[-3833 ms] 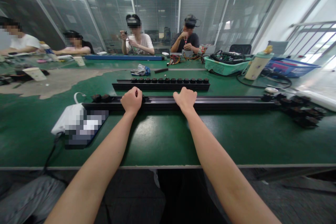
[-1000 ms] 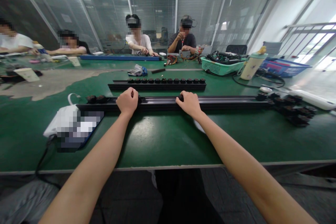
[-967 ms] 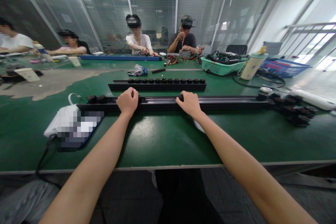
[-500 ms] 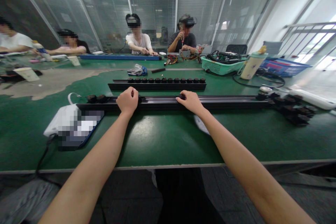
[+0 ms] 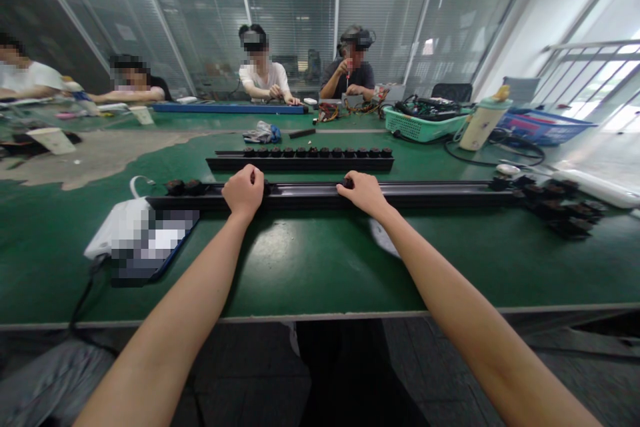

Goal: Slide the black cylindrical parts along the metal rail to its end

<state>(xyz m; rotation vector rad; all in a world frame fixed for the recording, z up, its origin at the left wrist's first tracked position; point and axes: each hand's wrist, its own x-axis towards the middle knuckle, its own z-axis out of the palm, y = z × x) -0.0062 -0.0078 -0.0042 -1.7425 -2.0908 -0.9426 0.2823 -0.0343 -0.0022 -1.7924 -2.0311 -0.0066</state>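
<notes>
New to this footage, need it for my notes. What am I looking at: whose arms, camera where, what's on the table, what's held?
There's no machine: these are a person's bare hands, filmed by one camera worn on that person's head. The left hand is closed at a long black rail; what it grips is mostly hidden. The right hand pinches a small black part at the same rail. On the green table, a shorter rail lies beyond, with a row of similar parts along it. A loose pile sits at the right, a white box at the left. Other people sit opposite.
</notes>
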